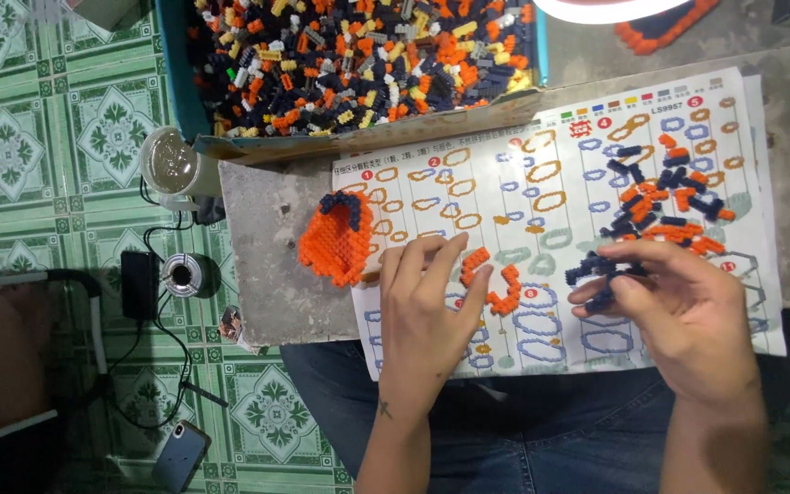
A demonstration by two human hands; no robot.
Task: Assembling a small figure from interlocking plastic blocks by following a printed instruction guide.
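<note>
Orange and navy bricks are what I am working with, spread over a printed instruction sheet [468,197] on a grey slab [262,274] across my lap. My right hand [678,306] pinches a small navy strip of bricks [596,272] between thumb and fingertips, at about three o'clock from the middle of the sheet. My left hand [422,311] lies flat and relaxed, grasping nothing, its fingertips just beside the curved orange piece [496,279] and pressing the sheet down. To do this well, I judge I should keep the navy strip level, turn it so its studs face me, and check its outline against the drawing beneath before pressing anything on; the flat hand should keep the paper from sliding. Counting what I can: one sheet, one slab, one finished orange panel with a navy top [336,238] at nine o'clock from my left hand, one curved orange piece, and one loose cluster of mixed orange and navy bits [665,206] at twelve o'clock from my right hand, too many and too small to count singly. One box of loose bricks [358,59] sits at twelve o'clock, far too full to number. On the tiled floor [38,137] at nine o'clock lie one jar with a silvery lid [168,163], one round tin [183,273] and one phone [180,455].
</note>
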